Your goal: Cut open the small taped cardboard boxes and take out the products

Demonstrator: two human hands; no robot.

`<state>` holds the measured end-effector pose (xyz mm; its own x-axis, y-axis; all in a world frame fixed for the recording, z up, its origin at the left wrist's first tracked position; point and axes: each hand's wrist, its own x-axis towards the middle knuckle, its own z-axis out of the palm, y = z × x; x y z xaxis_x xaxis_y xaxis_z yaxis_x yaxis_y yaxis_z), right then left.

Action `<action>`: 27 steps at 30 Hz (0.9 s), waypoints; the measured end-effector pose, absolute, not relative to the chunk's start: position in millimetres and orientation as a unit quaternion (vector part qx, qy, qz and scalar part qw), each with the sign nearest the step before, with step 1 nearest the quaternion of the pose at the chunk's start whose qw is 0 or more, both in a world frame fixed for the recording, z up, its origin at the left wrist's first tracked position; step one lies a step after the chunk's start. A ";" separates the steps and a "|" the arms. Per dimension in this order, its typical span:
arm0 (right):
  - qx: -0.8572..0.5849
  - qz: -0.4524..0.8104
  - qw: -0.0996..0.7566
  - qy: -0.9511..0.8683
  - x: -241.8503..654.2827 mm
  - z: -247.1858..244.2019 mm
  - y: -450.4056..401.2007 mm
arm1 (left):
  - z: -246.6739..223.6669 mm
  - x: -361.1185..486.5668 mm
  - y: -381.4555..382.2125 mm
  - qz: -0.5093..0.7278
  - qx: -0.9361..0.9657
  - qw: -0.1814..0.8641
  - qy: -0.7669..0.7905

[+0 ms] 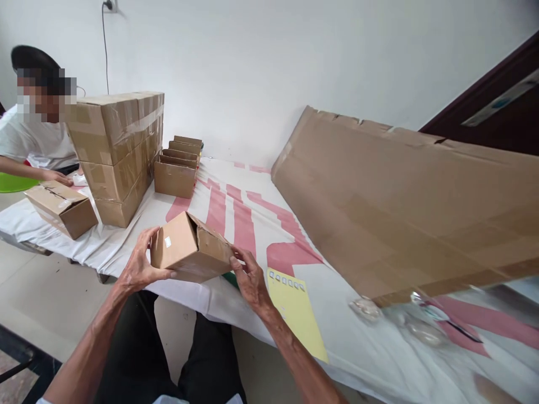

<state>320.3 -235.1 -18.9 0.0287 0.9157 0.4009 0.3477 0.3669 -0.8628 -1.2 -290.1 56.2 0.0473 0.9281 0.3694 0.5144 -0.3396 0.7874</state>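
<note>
Between my two hands a small brown cardboard box (179,247) is held tilted above the table's front edge. My left hand (143,264) grips its left end, thumb along the lower side. At the right end, my right hand (250,278) presses its fingers and thumb against the box. A little white label (168,242) sits on one face, and a narrow dark gap shows along a flap edge. Just right of my right hand lies a yellow sheet (295,314) with several small stickers along its top.
Taped cardboard boxes (122,134) are stacked at the left, with a single box (63,207) before them. Cardboard pieces (174,177) stand behind my box. A large cardboard sheet (400,207) leans at the right. Small clear plastic packets (365,308) lie near it. A co-worker (37,129) sits far left.
</note>
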 end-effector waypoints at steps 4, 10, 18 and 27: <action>-0.477 0.153 0.554 -0.665 325.1 27.3 -233.9 | 65.8 14.4 -287.3 0.451 0.703 0.196 0.513; -0.275 -0.067 0.460 -0.842 286.8 136.8 -243.3 | 76.8 39.3 -283.3 0.441 0.722 0.152 0.511; -0.283 -0.145 0.120 -0.940 241.6 157.7 -228.5 | 77.2 53.7 -277.9 0.447 0.722 0.118 0.514; -0.240 -0.159 0.142 -0.947 242.4 154.4 -214.7 | 81.4 55.5 -277.2 0.439 0.724 0.134 0.515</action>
<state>242.4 -214.7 154.4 -0.8447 0.4084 0.3460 0.4990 0.8347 0.2329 55.5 -277.2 81.4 0.0845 0.8629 0.4982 0.6285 -0.4342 0.6454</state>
